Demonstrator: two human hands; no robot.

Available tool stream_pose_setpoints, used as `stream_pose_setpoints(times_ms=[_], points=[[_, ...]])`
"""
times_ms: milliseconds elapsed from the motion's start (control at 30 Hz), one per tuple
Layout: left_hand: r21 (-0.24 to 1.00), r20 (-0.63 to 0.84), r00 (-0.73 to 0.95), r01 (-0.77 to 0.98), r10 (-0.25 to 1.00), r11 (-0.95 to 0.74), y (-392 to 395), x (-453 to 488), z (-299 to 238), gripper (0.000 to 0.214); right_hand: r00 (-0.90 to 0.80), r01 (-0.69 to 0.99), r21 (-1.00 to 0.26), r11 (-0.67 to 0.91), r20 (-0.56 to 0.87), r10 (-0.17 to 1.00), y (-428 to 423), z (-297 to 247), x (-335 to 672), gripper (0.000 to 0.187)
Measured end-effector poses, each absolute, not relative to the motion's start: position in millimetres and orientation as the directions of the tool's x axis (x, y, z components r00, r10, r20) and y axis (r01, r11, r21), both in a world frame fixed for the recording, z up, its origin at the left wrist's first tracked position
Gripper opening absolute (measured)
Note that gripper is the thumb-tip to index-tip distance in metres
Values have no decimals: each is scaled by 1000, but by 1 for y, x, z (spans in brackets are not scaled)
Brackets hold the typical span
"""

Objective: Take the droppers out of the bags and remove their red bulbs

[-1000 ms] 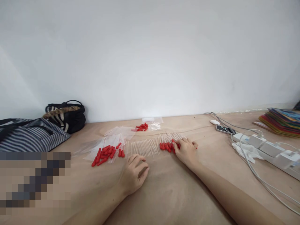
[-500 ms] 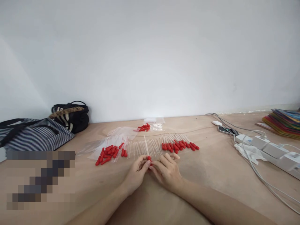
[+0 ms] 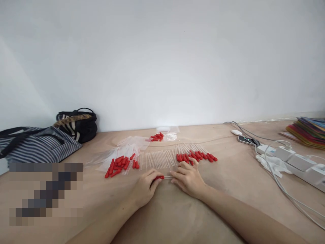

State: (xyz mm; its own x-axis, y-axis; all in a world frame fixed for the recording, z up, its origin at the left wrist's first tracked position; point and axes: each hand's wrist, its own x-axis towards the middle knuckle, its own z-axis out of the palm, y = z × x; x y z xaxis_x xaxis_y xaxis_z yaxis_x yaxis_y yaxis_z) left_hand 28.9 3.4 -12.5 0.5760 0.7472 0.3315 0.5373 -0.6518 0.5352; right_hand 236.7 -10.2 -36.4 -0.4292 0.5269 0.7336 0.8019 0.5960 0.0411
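Near the table's front, my left hand [image 3: 147, 187] is closed on a red rubber bulb [image 3: 159, 177], its narrow mouth facing right. A thin clear glass dropper tube [image 3: 167, 177] runs level from the bulb's mouth to my right hand [image 3: 189, 178], whose fingers are closed around its other end. How far the tube reaches into the bulb, I cannot tell. Just beyond my hands lies a row of loose glass tubes [image 3: 157, 160]. To its right are several assembled droppers [image 3: 196, 156] with red bulbs towards me. A pile of loose red bulbs [image 3: 118, 164] rests at the left.
Clear plastic bags [image 3: 128, 149] lie under and behind the bulb pile. Farther back sit more small bulbs [image 3: 156, 137] and tubes [image 3: 171, 136]. Bags [image 3: 43, 145] stand at left; a power strip [image 3: 294, 164] with cables, a phone [image 3: 247, 140] and colourful folders [image 3: 307, 132] are at right.
My hands have drawn apart from their close pinch around a red bulb. The bulb now points sideways in my left hand, and the tube shows between both hands.
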Motion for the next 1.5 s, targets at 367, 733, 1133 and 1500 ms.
stream_pose_setpoints(times_ms=[367,733,1133,1500], points=[[545,297,564,562,771,-622,3,29,-12,17,-468,716,-113,689,655,593,-15,-34,236,23],[548,307,518,589,798,-594,6,21,-9,19,-425,713,-180,678,658,621,-15,-35,242,26],[490,413,414,650,812,-581,12,5,-5,25,-230,764,-246,597,761,607,-13,-38,242,20],[417,432,126,850,893,-322,44,-57,8,24,-23,885,-204,418,878,477,26,-29,232,19]])
